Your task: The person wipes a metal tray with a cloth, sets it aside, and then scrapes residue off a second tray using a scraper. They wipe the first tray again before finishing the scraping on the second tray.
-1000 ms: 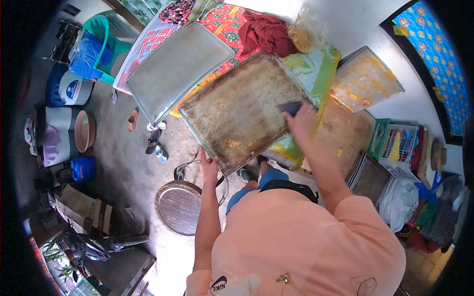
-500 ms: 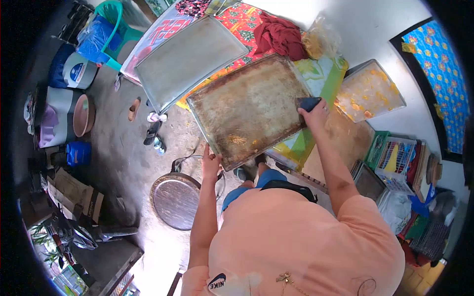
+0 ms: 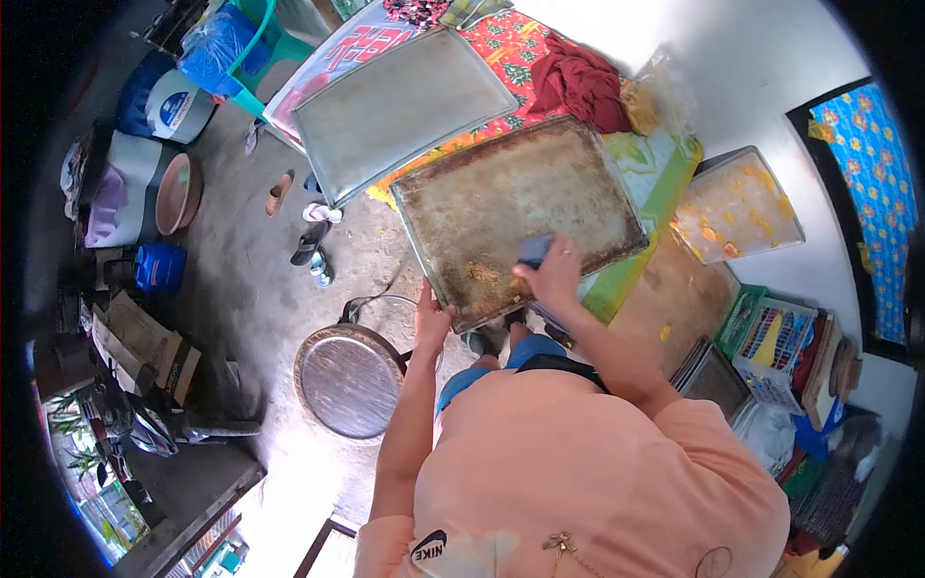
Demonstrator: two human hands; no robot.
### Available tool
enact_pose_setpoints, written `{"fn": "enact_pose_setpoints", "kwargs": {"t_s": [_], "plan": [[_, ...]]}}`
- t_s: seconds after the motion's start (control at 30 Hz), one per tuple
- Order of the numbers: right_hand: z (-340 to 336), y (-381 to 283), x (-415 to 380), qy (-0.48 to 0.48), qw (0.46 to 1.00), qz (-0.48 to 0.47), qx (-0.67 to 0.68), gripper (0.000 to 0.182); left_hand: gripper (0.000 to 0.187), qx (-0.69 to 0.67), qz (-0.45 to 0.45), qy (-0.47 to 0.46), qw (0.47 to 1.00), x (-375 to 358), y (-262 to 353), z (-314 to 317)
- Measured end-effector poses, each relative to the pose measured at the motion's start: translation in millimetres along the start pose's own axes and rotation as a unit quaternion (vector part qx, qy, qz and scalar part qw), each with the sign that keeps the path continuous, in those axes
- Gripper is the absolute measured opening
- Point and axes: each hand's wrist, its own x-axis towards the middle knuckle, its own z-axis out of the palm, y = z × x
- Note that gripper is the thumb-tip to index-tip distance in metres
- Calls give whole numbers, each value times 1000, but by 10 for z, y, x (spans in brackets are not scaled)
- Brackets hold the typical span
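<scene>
A large dirty metal baking tray (image 3: 511, 207), brown and stained, rests tilted on the patterned table. My left hand (image 3: 433, 314) grips its near corner. My right hand (image 3: 553, 273) holds a dark blue scraper (image 3: 533, 250) pressed flat on the tray's near part, beside a small heap of yellow crumbs (image 3: 482, 274). A second, cleaner grey tray (image 3: 400, 106) lies just beyond it on the cloth.
A round metal pan (image 3: 349, 379) stands on the concrete floor below the tray. A clear box of yellow pieces (image 3: 737, 205) sits at right, near a wooden board (image 3: 674, 299). A red cloth (image 3: 583, 82), sandals (image 3: 310, 241), buckets and crates surround the spot.
My right hand has drawn the scraper from the tray's far right edge down toward its near side. The left hand stays on the corner. The view has shifted slightly.
</scene>
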Motion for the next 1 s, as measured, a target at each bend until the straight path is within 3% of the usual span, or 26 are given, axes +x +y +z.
{"fn": "enact_pose_setpoints", "kwargs": {"t_s": [0.03, 0.13, 0.23, 0.33, 0.43, 0.47, 0.57, 0.6, 0.7, 0.77, 0.9, 0.93, 1.0], "plan": [[44, -83, -18, -11, 999, -33, 0, 89, 91, 12, -5, -2, 1000, 14, 12, -9], [-40, -59, 311, -34, 998, -17, 53, 89, 92, -26, 81, -7, 996, 54, -93, -17], [-215, 299, 931, 18, 999, 32, -9, 90, 92, 39, 115, 2, 993, 53, -106, -16], [-473, 598, 1596, 74, 989, 94, -89, 85, 93, 37, 27, -31, 998, -23, 62, -39], [-527, 702, 2042, 98, 976, 134, -141, 79, 93, 23, 32, -38, 998, -38, 115, -40], [-487, 683, 2169, 103, 978, 121, -138, 77, 92, 31, 11, -32, 999, -44, 138, -38], [-348, 433, 2410, 109, 981, 88, -134, 75, 92, 6, 60, -10, 998, 41, -54, -31], [-303, 311, 2449, 104, 982, 82, -138, 74, 92, 29, 1, -17, 999, -140, 323, -1], [-282, 275, 2546, 99, 981, 22, -165, 75, 92, 34, -41, -9, 999, -224, 482, 41], [-390, 428, 2645, 92, 980, -17, -173, 76, 92, 23, -27, -8, 999, -173, 373, 29], [-372, 572, 2788, 100, 983, -1, -154, 75, 92, 10, -8, -13, 1000, -121, 252, -4], [-354, 415, 2768, 52, 988, -9, -143, 77, 92, 4, -1, -16, 1000, -111, 238, 2], [-195, 169, 2680, 44, 986, -62, -146, 77, 91, -24, -1, -25, 999, -122, 238, 16]]}}
